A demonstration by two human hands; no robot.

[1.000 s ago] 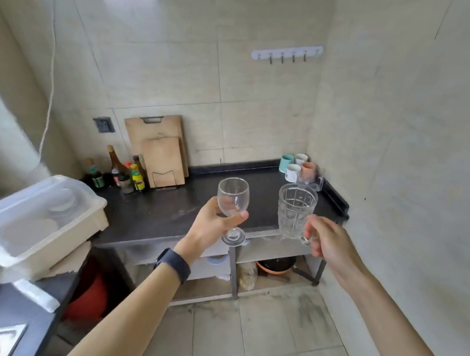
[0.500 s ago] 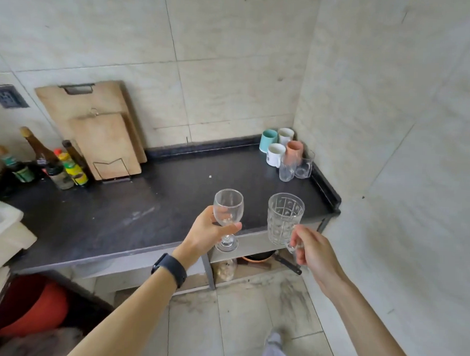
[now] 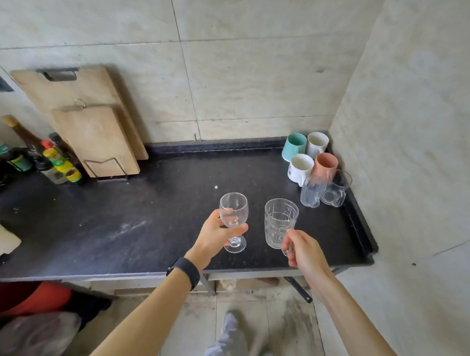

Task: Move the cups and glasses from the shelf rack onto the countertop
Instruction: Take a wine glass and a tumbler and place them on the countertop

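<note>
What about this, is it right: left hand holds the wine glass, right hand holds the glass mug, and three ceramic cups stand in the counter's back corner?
No: the head view shows four cups there, not three: teal cup, back white cup, front white cup, pink cup. The left hand holds the wine glass, the right hand the glass mug.

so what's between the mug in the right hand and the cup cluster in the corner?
Nothing: in the head view only bare black countertop separates the patterned glass mug from the ribbed glass, the nearest of the cluster.
</note>
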